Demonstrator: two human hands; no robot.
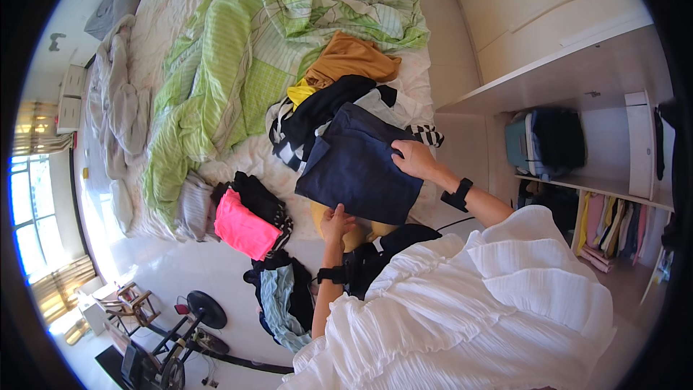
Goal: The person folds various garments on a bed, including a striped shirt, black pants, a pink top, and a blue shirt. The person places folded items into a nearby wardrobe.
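Observation:
A dark navy garment (364, 162), spread flat and shaped like folded shorts, is stretched between my hands over the near edge of the bed. My left hand (336, 225) pinches its lower edge. On its right edge, my right hand (416, 159) has the fabric between thumb and fingers. Just beyond lies a heap of clothes with a black garment (328, 110), a brown garment (354, 59) and a bit of yellow cloth (299, 94). Left of my left hand, a folded bright pink garment (245, 225) rests on dark clothing.
A green quilt (238, 50) lies rumpled across the bed. Below the bed's near edge is a pile with a light blue garment (283, 303). An open wardrobe (556, 72) with folded and hanging clothes stands at right. Exercise equipment (206, 310) stands at lower left.

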